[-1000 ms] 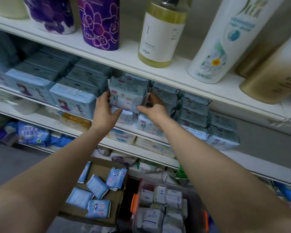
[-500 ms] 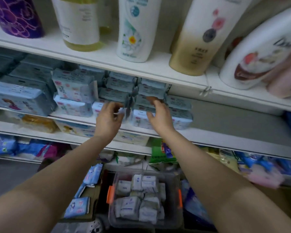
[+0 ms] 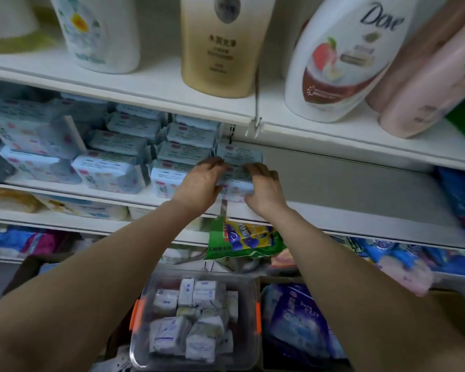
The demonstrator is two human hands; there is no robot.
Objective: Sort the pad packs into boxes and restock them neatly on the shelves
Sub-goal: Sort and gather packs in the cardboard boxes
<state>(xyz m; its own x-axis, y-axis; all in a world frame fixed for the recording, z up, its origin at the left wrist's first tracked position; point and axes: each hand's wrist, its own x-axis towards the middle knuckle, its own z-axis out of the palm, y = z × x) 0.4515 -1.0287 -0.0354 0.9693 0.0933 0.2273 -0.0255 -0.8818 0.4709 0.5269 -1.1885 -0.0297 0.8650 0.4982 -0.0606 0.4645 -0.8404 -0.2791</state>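
Pale blue pad packs [image 3: 118,146] stand in stacked rows on the middle white shelf [image 3: 360,210]. The rightmost stack of packs [image 3: 236,173] sits at the end of the row. My left hand [image 3: 199,183] holds its left side with fingers curled over the top of the lower pack. My right hand [image 3: 263,186] grips its right side the same way. Bare shelf lies to the right of this stack. Below, a clear plastic box [image 3: 145,353] with orange latches holds several small wrapped pad packs [image 3: 193,323].
Large shampoo and body wash bottles [image 3: 218,44] line the upper shelf [image 3: 145,84]. A green and blue bag [image 3: 247,240] hangs off the lower shelf under my hands. Dark blue packs [image 3: 295,320] lie right of the clear box. More packaged goods fill the lower shelves.
Both hands have moved right along the shelf, from the large pack at the left to the rightmost stack, and now grip it from both sides. The view has shifted right with them.
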